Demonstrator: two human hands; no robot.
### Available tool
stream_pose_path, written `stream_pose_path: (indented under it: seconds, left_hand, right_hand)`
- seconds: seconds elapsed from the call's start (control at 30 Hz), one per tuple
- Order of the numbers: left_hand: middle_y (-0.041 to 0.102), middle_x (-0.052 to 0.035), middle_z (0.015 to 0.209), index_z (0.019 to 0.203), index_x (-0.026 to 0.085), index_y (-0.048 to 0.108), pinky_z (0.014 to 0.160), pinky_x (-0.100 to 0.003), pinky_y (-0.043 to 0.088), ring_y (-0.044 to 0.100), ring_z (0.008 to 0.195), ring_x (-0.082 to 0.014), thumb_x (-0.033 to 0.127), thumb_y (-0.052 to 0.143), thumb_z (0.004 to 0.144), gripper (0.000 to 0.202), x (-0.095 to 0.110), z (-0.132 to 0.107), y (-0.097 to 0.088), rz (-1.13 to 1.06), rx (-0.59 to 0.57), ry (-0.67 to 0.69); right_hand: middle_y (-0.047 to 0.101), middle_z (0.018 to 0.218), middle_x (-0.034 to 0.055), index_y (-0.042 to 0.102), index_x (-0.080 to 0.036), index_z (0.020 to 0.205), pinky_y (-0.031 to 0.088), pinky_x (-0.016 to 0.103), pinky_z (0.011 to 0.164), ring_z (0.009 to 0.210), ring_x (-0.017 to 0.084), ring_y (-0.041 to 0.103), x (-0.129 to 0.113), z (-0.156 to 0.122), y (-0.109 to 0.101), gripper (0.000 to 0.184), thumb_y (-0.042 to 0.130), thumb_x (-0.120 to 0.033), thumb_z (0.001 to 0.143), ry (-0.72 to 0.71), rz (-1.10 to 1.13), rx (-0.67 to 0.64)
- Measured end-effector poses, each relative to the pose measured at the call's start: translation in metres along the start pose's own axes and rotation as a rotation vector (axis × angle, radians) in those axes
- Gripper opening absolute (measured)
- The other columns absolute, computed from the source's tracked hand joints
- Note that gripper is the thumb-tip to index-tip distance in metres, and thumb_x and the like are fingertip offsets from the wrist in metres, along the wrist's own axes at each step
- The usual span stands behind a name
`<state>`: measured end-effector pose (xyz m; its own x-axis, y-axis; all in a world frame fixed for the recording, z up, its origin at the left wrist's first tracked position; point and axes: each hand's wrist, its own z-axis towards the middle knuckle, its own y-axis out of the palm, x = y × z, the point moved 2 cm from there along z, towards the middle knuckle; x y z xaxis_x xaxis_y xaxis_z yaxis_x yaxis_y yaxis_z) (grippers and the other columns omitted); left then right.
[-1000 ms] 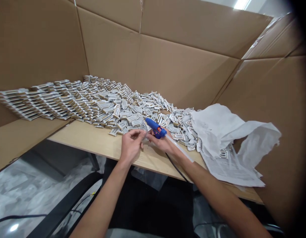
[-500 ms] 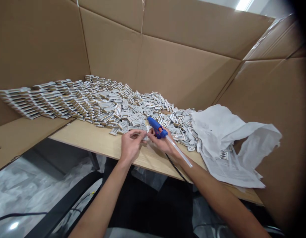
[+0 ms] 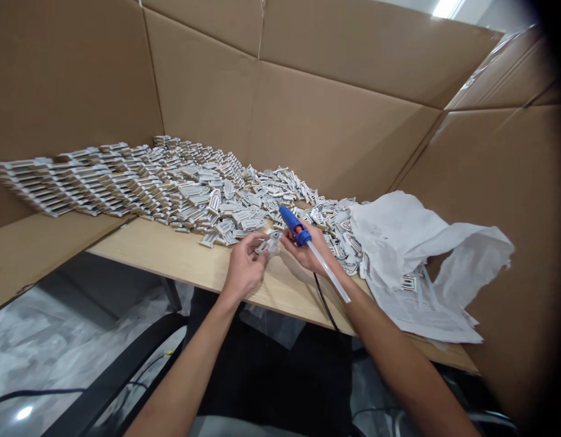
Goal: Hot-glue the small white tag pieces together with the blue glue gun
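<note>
My right hand [image 3: 306, 254] is wrapped round a blue glue gun [image 3: 294, 224] with a clear glue stick [image 3: 329, 272] jutting back over my wrist and a black cord [image 3: 322, 301] hanging off the table edge. My left hand [image 3: 244, 266] pinches a small grey-and-white cut-out piece [image 3: 267, 244] just left of the gun's handle. Both hands hover above the front of the wooden table [image 3: 171, 258], beside a loose heap of similar pieces [image 3: 280, 203].
Neat rows of stacked pieces [image 3: 102, 179] run along the left and back. Crumpled white paper sheets [image 3: 421, 255] lie to the right. Cardboard walls [image 3: 335, 121] enclose the table on three sides. A black chair arm [image 3: 111, 376] sits below the table's edge.
Both hands have lifted slightly and shifted right. The left hand now holds the small piece up higher, close to the glue gun.
</note>
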<state>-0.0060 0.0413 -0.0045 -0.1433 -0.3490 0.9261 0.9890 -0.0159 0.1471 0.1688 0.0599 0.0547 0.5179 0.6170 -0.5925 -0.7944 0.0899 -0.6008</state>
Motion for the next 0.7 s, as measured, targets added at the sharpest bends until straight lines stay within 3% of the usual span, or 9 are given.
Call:
stream_pose_path:
  seconds: [0.4, 0.7]
  left_hand:
    - [0.075, -0.0077, 0.104, 0.114, 0.019, 0.073, 0.059, -0.025, 0.047, 0.070, 0.081, -0.0210, 0.013, 0.068, 0.079, 0.035, -0.005, 0.000, -0.002, 0.228, -0.034, 0.041]
    - [0.076, -0.0081, 0.107, 0.111, 0.018, 0.074, 0.067, -0.026, 0.052, 0.071, 0.088, -0.0220, 0.014, 0.067, 0.078, 0.034, -0.001, -0.002, -0.001, 0.201, -0.036, 0.035]
  right_hand:
    - [0.061, 0.076, -0.0011, 0.056, -0.022, 0.087, 0.041, 0.028, 0.065, 0.065, 0.016, 0.054, 0.008, -0.001, 0.008, 0.014, 0.065, -0.032, 0.084, -0.026, -0.057, -0.046]
    - [0.063, 0.077, -0.0017, 0.056, -0.021, 0.089, 0.038, 0.026, 0.064, 0.066, 0.015, 0.053, 0.005, -0.005, 0.012, 0.014, 0.064, -0.033, 0.085, -0.027, -0.068, -0.060]
